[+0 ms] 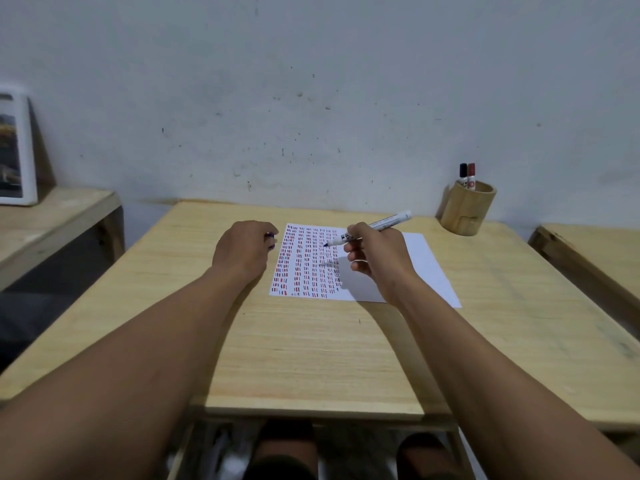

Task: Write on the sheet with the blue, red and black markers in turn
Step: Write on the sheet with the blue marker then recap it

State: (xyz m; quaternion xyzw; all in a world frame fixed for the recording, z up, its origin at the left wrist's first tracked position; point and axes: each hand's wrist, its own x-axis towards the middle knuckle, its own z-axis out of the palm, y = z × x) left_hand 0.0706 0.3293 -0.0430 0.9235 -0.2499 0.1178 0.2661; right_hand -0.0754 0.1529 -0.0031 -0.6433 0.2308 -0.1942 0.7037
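Note:
A white sheet (426, 268) lies on the wooden table (311, 348); its left half is filled with rows of short red, blue and black marks. My right hand (377, 261) holds an uncapped blue marker (377, 225), tip down just above the marks near the sheet's middle. My left hand (242, 251) rests closed on the table left of the sheet, with a blue cap (270, 236) showing at its fingers. The black marker (463, 173) and the red marker (471, 174) stand capped in a bamboo cup (465, 213) at the far right.
A grey wall rises right behind the table. A framed picture (15, 150) leans on a lower bench at the left. Another wooden table edge (588, 251) sits at the right. My knees show under the table's near edge.

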